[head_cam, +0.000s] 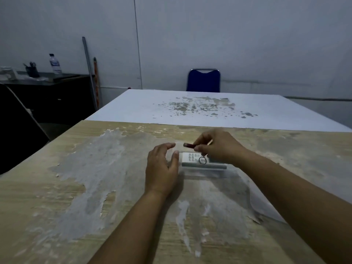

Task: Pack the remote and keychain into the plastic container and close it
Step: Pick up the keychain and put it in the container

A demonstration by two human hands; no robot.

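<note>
The left hand point(162, 166) is curled half open and empty, its thumb at the left end of the remote point(194, 159) on the worktop point(76, 187). The right hand's point(219, 147) fingers point(200, 141) pinch the keychain point(189, 145) above the remote, its ring dangling over the buttons.

Worn wooden table point(76, 187) near; white table point(190, 107) beyond it. Blue chair point(203, 80) at far edge. Far left, dark cabinet point(57, 96) bearing bottle point(55, 64) and pen cup point(32, 70). Pole point(88, 61) leaning on wall.

no legible text, bottle point(55, 64) label blurred, remote point(192, 159) buttons unreadable
</note>
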